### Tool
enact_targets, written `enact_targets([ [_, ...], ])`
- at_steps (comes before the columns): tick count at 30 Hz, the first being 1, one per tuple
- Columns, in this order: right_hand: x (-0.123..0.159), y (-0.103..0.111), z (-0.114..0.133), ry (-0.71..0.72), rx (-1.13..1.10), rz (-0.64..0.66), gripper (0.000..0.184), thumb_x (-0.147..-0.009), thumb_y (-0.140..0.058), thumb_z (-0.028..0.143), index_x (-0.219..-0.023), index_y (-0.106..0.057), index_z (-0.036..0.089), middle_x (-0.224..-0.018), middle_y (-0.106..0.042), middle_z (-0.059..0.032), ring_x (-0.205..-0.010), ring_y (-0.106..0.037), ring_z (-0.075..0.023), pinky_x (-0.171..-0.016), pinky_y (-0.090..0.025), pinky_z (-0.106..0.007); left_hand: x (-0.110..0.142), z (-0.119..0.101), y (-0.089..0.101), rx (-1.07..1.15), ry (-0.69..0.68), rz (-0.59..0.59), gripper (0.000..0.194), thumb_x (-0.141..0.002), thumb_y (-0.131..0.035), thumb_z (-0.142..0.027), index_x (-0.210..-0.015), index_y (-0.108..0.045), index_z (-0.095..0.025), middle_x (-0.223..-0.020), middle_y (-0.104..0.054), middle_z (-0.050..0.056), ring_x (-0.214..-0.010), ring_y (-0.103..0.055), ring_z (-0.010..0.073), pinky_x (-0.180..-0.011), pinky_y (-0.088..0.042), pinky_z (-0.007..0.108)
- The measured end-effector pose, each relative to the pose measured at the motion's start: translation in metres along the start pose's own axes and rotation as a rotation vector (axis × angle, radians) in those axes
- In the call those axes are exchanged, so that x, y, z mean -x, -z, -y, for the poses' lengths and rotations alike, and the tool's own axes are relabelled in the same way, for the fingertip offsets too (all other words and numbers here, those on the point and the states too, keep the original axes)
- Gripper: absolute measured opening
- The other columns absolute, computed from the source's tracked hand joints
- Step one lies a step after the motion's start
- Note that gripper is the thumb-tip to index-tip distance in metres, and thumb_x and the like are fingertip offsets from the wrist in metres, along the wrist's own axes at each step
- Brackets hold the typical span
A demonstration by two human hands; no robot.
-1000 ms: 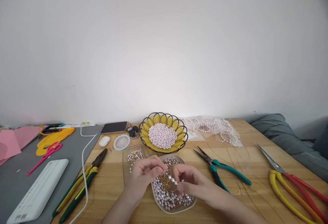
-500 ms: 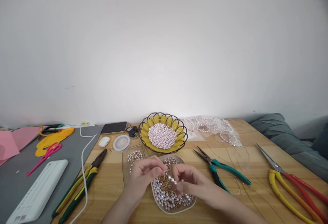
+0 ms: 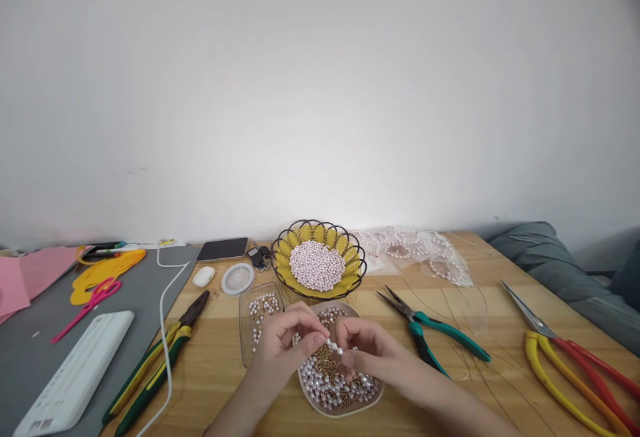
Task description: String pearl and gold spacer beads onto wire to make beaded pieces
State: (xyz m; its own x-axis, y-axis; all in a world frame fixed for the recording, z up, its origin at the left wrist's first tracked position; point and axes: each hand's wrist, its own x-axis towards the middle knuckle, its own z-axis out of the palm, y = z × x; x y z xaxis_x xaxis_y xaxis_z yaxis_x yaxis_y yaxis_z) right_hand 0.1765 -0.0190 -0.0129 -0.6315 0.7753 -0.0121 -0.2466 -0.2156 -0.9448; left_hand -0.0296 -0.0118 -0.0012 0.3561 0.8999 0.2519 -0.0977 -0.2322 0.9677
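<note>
A short string of white pearl beads runs between my two hands. My left hand pinches its left end between thumb and forefinger. My right hand closes on the other end with thumb and bent fingers, which hide part of the string. Both hands hover over a white tray of mixed pearl and gold beads. Behind my left hand sits a clear box with pearl and gold beads, partly covered by that hand. Farther back stands a yellow basket with a black wire rim, holding many small pinkish pearls.
Teal-handled needle-nose pliers lie right of the tray, with large red-and-yellow scissors beyond. Green-and-yellow pliers, a white cable and a spool are on the left. Bagged bead strands lie at the back.
My hands have drawn slightly closer together, the left one shifting a little right. The bead string between them shows a shorter stretch. The other things stay where they were.
</note>
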Motion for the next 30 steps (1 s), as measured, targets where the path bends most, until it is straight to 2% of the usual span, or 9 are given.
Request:
enact_targets([
  [3,0.000,0.001,-0.001,0.017,-0.007,-0.010,0.036,-0.085,-0.079,0.047,-0.079,-0.057,0.018,-0.069,-0.059,0.0031,-0.063,-0.051,-0.0117,-0.067,-0.040,-0.026,0.001,0.000,0.000,0.007,-0.011,0.018,0.030,-0.090,-0.072,-0.047,-0.092,-0.083,-0.020,-0.085,-0.068,0.008,-0.078,-0.062,0.0194,-0.071,-0.048,0.027],
  [7,0.001,0.001,0.001,0.048,-0.024,-0.027,0.034,-0.084,-0.080,0.047,-0.082,-0.060,0.020,-0.074,-0.062,0.0022,-0.069,-0.055,-0.0131,-0.071,-0.042,-0.027,0.003,-0.003,-0.001,-0.054,0.030,-0.020,0.041,-0.101,-0.053,-0.050,-0.104,-0.080,-0.019,-0.086,-0.070,0.008,-0.081,-0.064,0.0213,-0.073,-0.050,0.028],
  [10,0.001,-0.001,0.003,0.070,-0.030,-0.056,0.033,-0.084,-0.081,0.047,-0.083,-0.062,0.020,-0.076,-0.064,0.0013,-0.073,-0.056,-0.0147,-0.075,-0.043,-0.029,0.002,-0.002,-0.003,-0.283,0.056,-0.065,0.029,-0.101,-0.055,-0.038,-0.100,-0.078,-0.019,-0.087,-0.074,0.008,-0.080,-0.066,0.0222,-0.073,-0.050,0.030],
  [12,0.001,0.000,0.003,0.090,-0.031,-0.079,0.032,-0.084,-0.080,0.047,-0.082,-0.063,0.020,-0.077,-0.063,0.0007,-0.074,-0.056,-0.0155,-0.076,-0.043,-0.030,0.001,-0.001,-0.005,-0.511,0.006,-0.052,0.017,-0.096,-0.061,-0.024,-0.093,-0.077,-0.019,-0.086,-0.075,0.008,-0.079,-0.066,0.0236,-0.072,-0.049,0.031],
  [15,0.000,0.003,-0.002,0.135,-0.061,-0.122,0.032,-0.086,-0.079,0.047,-0.081,-0.063,0.019,-0.077,-0.063,0.0006,-0.073,-0.056,-0.0155,-0.075,-0.042,-0.029,0.000,0.001,-0.011,-0.726,-0.087,0.117,0.012,-0.088,-0.068,-0.011,-0.087,-0.077,-0.019,-0.088,-0.077,0.008,-0.086,-0.068,0.0267,-0.082,-0.051,0.036],
  [18,-0.002,0.007,-0.008,0.187,-0.112,-0.144,0.031,-0.088,-0.078,0.045,-0.082,-0.063,0.019,-0.076,-0.062,0.0010,-0.071,-0.055,-0.0142,-0.072,-0.041,-0.028,0.003,0.003,-0.016,-0.754,-0.099,0.380,0.011,-0.084,-0.079,-0.016,-0.093,-0.080,-0.020,-0.100,-0.079,0.008,-0.102,-0.069,0.0289,-0.096,-0.049,0.040],
  [20,-0.003,0.009,-0.011,0.207,-0.135,-0.146,0.029,-0.090,-0.076,0.043,-0.083,-0.062,0.019,-0.075,-0.062,0.0013,-0.069,-0.053,-0.0133,-0.069,-0.040,-0.027,0.005,0.006,-0.019,-0.761,-0.099,0.490,0.020,-0.081,-0.083,-0.020,-0.100,-0.080,-0.022,-0.110,-0.079,0.007,-0.111,-0.067,0.0292,-0.101,-0.048,0.040],
  [23,-0.004,0.008,-0.011,0.208,-0.151,-0.145,0.028,-0.091,-0.076,0.043,-0.084,-0.062,0.019,-0.074,-0.061,0.0019,-0.066,-0.051,-0.0128,-0.066,-0.039,-0.026,0.008,0.012,-0.020,-0.795,-0.114,0.537,0.026,-0.081,-0.083,-0.020,-0.106,-0.080,-0.025,-0.115,-0.077,0.006,-0.113,-0.066,0.0279,-0.103,-0.047,0.038],
  [30,-0.003,0.008,-0.012,0.164,-0.120,-0.170,0.034,-0.087,-0.078,0.047,-0.082,-0.060,0.019,-0.073,-0.061,0.0014,-0.068,-0.052,-0.0144,-0.068,-0.039,-0.028,0.007,0.021,-0.018,-0.798,-0.113,0.507,0.012,-0.090,-0.073,-0.013,-0.092,-0.080,-0.023,-0.098,-0.078,0.004,-0.094,-0.071,0.0218,-0.090,-0.051,0.031],
])
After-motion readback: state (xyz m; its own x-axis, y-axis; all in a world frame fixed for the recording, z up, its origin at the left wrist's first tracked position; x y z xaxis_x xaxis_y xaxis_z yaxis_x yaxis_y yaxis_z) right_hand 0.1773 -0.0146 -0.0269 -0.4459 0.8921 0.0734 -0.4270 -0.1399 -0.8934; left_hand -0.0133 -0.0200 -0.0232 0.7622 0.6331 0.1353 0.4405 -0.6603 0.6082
